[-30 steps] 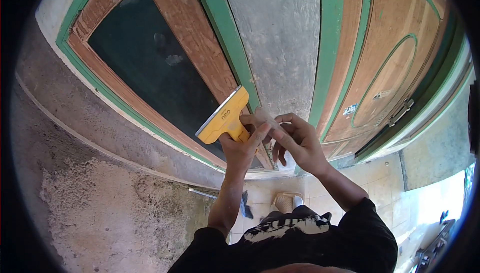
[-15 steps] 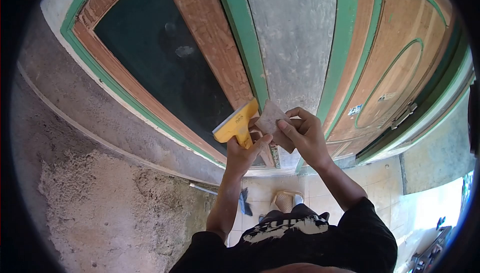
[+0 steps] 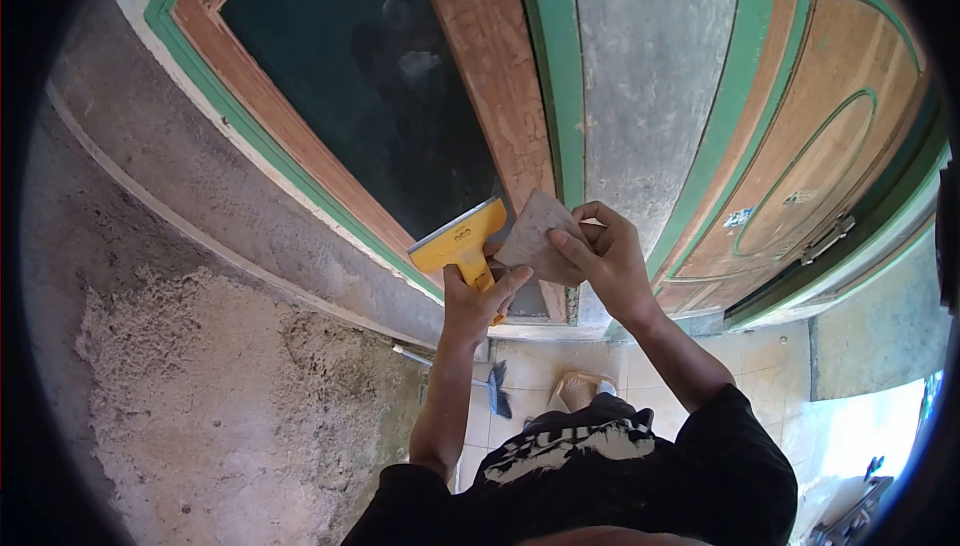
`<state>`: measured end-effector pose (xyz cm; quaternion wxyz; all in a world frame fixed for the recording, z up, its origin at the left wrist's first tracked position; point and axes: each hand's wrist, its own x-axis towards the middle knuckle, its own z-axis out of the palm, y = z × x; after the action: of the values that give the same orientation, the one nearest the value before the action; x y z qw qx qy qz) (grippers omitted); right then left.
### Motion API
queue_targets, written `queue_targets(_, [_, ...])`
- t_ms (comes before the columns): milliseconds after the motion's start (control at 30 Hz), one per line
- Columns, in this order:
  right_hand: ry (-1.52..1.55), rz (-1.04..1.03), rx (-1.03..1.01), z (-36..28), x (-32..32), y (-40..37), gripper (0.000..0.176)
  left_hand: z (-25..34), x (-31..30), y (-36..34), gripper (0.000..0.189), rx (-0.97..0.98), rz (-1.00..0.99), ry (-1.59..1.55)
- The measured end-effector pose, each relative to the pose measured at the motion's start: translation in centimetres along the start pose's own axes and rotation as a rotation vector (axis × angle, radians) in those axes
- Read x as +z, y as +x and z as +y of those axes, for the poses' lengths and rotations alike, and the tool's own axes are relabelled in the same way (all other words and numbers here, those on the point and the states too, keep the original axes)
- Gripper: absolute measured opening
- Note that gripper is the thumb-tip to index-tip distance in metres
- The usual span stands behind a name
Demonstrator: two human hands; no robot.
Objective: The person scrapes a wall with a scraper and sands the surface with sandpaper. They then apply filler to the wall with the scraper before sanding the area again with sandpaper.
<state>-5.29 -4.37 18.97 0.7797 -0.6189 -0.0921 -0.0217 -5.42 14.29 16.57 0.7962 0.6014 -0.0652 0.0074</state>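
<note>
My left hand [image 3: 474,301] is closed round the handle of a yellow scraper [image 3: 462,236], its wide blade edge facing up and left. A worn, brownish-grey piece of sandpaper [image 3: 540,241] is pinched in my right hand [image 3: 608,258], thumb on top. The sheet's left edge meets the fingers of my left hand, partly hidden behind it. Both hands are close together in front of the bare wooden window frame [image 3: 500,76], which surrounds a dark glass pane [image 3: 370,76].
Green-edged trim [image 3: 560,76] and a grey wall strip [image 3: 650,66] stand beyond my hands. At the right is a wooden door [image 3: 800,176] with a metal handle [image 3: 828,240]. Below, a broom [image 3: 499,391] leans near the rough wall [image 3: 220,396]; a woven item [image 3: 577,392] lies on the tiles.
The window and door have shifted right in view. The scraper has moved slightly left, and the sandpaper has turned and tilted between my hands.
</note>
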Motion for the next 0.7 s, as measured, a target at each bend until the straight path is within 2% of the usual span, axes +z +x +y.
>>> queue_targets(67, [0.033, -0.02, 0.013, 0.1, 0.7, 0.1, 0.023, 0.0, -0.7, -0.3, 0.034, -0.004, 0.098, 0.002])
queue_targets(200, [0.136, -0.117, 0.102, 0.0, 1.7, 0.1, 0.02, -0.3, -2.6, -0.4, 0.032, 0.054, 0.173, -0.052])
queue_targets(233, [0.134, -0.12, 0.104, 0.5, 1.7, 0.2, 0.02, -0.3, -2.8, -0.2, 0.028, 0.129, 0.189, -0.019])
queue_targets(267, [0.026, -0.215, 0.066, 1.3, 1.5, 0.4, 0.02, -0.4, -3.0, 0.0, 0.025, 0.207, 0.202, 0.015])
queue_targets(300, [-0.082, -0.31, 0.026, 1.2, 1.8, 0.4, 0.022, -0.5, -3.6, 0.0, 0.033, 0.167, 0.206, 0.007])
queue_targets(333, [-0.085, -0.309, 0.019, 0.7, 2.1, 0.1, 0.022, -0.7, -3.8, 0.0, 0.033, 0.173, 0.202, 0.005])
queue_targets(400, [-0.158, -0.48, -0.025, -0.8, 2.8, -0.6, 0.034, -1.4, -4.1, -0.1, 0.032, 0.121, 0.203, 0.126])
queue_targets(433, [-0.219, -0.492, 0.008, -0.5, 2.7, -0.4, 0.044, -1.9, -4.4, -0.1, 0.03, 0.113, 0.191, 0.163])
queue_targets(467, [-0.228, -0.484, -0.003, -0.3, 2.6, -0.3, 0.044, -2.2, -4.4, -0.4, 0.03, 0.122, 0.179, 0.158])
queue_targets(533, [-0.019, -0.602, 0.069, 0.2, 2.3, 0.2, 0.037, -2.5, -4.0, -0.6, 0.029, 0.242, 0.123, 0.205])
queue_targets(567, [-0.233, -0.6, 0.012, 1.7, 1.7, 0.5, 0.035, -2.5, -4.0, -0.6, 0.029, 0.257, 0.105, 0.195])
queue_targets(600, [-0.251, -0.588, -0.005, 1.8, 1.9, 0.3, 0.035, -2.6, -4.1, -0.5, 0.029, 0.228, 0.108, 0.211])
queue_targets(667, [-0.293, -0.536, -0.224, 1.8, 2.4, -0.2, 0.035, -2.5, -4.3, -0.1, 0.03, 0.222, 0.097, 0.215])
queue_targets(700, [-0.414, -0.549, -0.242, 0.9, 2.5, -0.4, 0.038, -2.3, -4.3, 0.2, 0.029, 0.199, 0.097, 0.195])
